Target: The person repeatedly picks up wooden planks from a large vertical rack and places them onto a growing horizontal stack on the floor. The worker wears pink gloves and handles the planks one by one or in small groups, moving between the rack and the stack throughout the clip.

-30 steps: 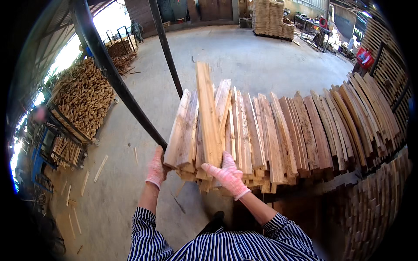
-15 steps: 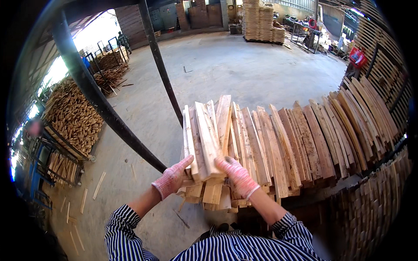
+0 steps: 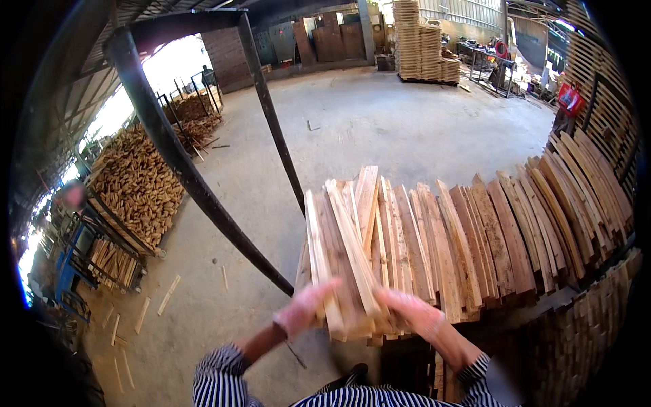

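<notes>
Between my gloved hands is a small bundle of rough wooden slats (image 3: 344, 258), at the left end of a long row. My left hand (image 3: 305, 309), in a pink and white knit glove, clasps the bundle's left side near its close end. My right hand (image 3: 415, 313), gloved alike, presses its thumb against the right side of the same slats. Both hands and the near slat ends are smeared by motion, and most fingertips are hidden. A row of upright-leaning wooden slats (image 3: 468, 244) runs from the bundle toward the far right.
A black metal frame (image 3: 193, 173) rises left of the slats. Beyond it lies a heap of wood pieces (image 3: 139, 180), with a rack of slats (image 3: 115, 261) nearer. Loose strips (image 3: 168, 295) lie on the concrete floor (image 3: 325, 122). Stacked wood (image 3: 410, 41) stands far back.
The view has shifted, so the scene sits lower and farther right. Both hands have drawn closer to me with the near ends of the slats, still holding them.
</notes>
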A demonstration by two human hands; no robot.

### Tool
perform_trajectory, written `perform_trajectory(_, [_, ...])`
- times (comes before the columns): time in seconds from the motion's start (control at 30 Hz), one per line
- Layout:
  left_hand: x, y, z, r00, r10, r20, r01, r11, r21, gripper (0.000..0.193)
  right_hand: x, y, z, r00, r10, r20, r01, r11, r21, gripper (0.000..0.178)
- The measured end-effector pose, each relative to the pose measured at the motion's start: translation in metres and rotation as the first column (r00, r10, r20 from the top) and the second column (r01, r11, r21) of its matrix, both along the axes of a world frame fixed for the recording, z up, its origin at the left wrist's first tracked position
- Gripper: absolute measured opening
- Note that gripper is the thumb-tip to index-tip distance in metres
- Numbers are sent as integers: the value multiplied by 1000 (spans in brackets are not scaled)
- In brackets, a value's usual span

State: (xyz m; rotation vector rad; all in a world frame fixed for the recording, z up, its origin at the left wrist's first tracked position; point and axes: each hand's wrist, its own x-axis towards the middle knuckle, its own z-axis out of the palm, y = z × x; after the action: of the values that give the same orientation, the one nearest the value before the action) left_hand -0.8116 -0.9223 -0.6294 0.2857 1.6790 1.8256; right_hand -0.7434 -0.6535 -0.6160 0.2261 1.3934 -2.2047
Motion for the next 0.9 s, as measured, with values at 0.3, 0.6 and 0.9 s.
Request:
perform_trajectory(0.3, [57,74,-13,881,301,364,-381,909,171,54,26,31,-34,1000,11,27,-7,991,-132,74])
perform_trajectory(0.6, [126,94,-77,844,184,503,-381,867,323,47,157,102,-78,991,129,-39,-127,990,55,96])
perform_trajectory(0.9, [152,208,-92,969,11,246,-98,934,343,57,228,202,-72,847,28,-530,340,738,583,113])
